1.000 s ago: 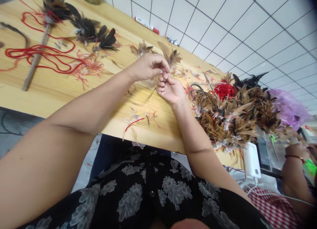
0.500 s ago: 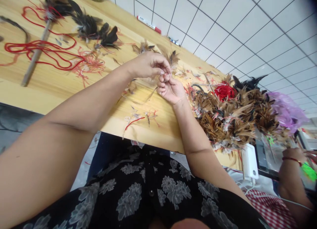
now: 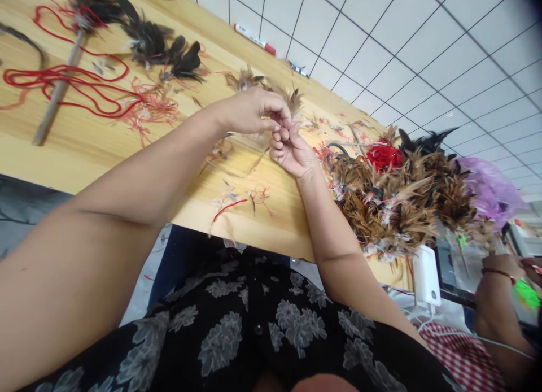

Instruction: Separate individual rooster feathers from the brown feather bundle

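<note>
My left hand (image 3: 254, 110) reaches in from the left, its thumb and fingers pinched together above the wooden table (image 3: 279, 222). My right hand (image 3: 294, 152) meets it, palm turned up and fingers curled in. The fingertips of both hands touch or nearly touch; whatever is between them is too small to make out. A thin feather (image 3: 259, 160) shows just below the right fingers, and I cannot tell if it is held. Behind the hands are small brown feather tufts (image 3: 245, 78). A short red cord (image 3: 228, 209) lies nearer my body.
At right is a heap of brown feathers (image 3: 381, 211) with a red cord bundle (image 3: 384, 156) and a purple plastic bag (image 3: 491, 188). At left lie a stick (image 3: 59, 92), looped red cord (image 3: 105, 101) and black feathers (image 3: 152, 44). Another person's hand (image 3: 503, 265) works at far right.
My fingertips have shifted slightly where the two hands meet, with the right fingers a little more raised. The table items look the same apart from a slight view shift.
</note>
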`<action>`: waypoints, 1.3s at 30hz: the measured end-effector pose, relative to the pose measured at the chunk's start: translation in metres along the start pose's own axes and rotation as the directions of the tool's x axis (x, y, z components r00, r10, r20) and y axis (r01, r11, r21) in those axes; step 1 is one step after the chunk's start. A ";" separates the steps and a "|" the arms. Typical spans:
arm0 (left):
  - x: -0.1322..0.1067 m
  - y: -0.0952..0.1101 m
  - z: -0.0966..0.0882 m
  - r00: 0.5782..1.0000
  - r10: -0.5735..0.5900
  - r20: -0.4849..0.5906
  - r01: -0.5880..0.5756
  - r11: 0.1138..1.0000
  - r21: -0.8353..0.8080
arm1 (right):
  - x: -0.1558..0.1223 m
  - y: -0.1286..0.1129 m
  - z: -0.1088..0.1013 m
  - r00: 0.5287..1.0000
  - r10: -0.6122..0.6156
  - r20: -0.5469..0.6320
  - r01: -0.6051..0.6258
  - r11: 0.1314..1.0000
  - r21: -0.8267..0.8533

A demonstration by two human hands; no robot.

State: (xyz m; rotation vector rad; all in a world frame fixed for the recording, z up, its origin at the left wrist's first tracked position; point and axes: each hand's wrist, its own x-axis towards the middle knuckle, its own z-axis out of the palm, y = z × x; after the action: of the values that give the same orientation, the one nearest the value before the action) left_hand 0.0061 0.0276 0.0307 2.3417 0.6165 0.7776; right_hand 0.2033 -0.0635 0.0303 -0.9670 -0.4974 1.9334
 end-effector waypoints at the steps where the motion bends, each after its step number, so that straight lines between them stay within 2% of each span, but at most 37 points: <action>1: 0.000 -0.002 0.001 1.000 -0.004 -0.012 0.004 1.000 -0.003 | 0.000 0.000 -0.001 1.000 0.001 0.002 -0.001 1.000 -0.009; 7: -0.001 -0.011 0.005 0.998 -0.054 -0.041 0.052 0.997 -0.048 | 0.005 0.000 -0.005 1.000 0.018 -0.011 -0.019 0.994 -0.104; 13: -0.003 -0.011 0.006 0.998 0.000 -0.063 -0.001 1.000 -0.011 | 0.006 0.000 -0.003 0.999 0.035 -0.027 -0.038 0.992 -0.120; 16: -0.003 -0.011 0.012 0.995 -0.041 -0.092 0.028 0.991 -0.132 | 0.004 -0.001 -0.003 0.999 0.041 -0.025 -0.043 0.996 -0.082; 19: -0.003 -0.010 0.024 0.992 -0.091 -0.084 0.054 0.930 -0.364 | 0.004 -0.002 -0.004 0.999 0.042 -0.019 -0.043 0.998 -0.041; 21: -0.002 -0.009 0.031 0.988 -0.116 -0.100 0.060 0.893 -0.446 | 0.004 -0.003 -0.006 0.999 0.035 -0.013 -0.036 0.999 -0.032; 23: 0.000 -0.007 0.036 0.980 -0.134 -0.146 0.064 0.911 -0.406 | 0.005 -0.003 -0.007 1.000 0.024 -0.009 -0.024 0.999 -0.030; 25: 0.001 -0.006 0.038 0.966 -0.133 -0.220 0.064 0.953 -0.297 | 0.005 -0.003 -0.007 1.000 0.014 -0.012 -0.014 1.000 -0.028; 28: 0.001 -0.004 0.037 0.953 -0.070 -0.295 0.039 0.993 -0.109 | 0.006 -0.003 -0.007 0.999 0.002 -0.035 -0.003 1.000 -0.025; 30: 0.001 -0.004 0.037 0.953 -0.026 -0.303 0.018 0.999 -0.030 | 0.006 -0.003 -0.007 0.999 -0.005 -0.052 0.004 1.000 -0.017; 33: 0.000 -0.004 0.036 0.952 -0.027 -0.305 0.039 0.999 0.031 | 0.007 -0.003 -0.005 0.997 0.007 -0.072 -0.007 1.000 -0.003; 39: -0.002 -0.002 0.036 0.953 -0.059 -0.298 0.072 0.997 0.034 | 0.007 0.001 0.002 0.994 0.059 -0.090 -0.057 0.998 0.022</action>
State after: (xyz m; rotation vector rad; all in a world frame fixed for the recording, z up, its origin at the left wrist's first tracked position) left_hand 0.0274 0.0146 0.0049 2.2477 0.8421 1.1064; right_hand 0.1993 -0.0578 0.0283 -1.0623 -0.4022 1.9327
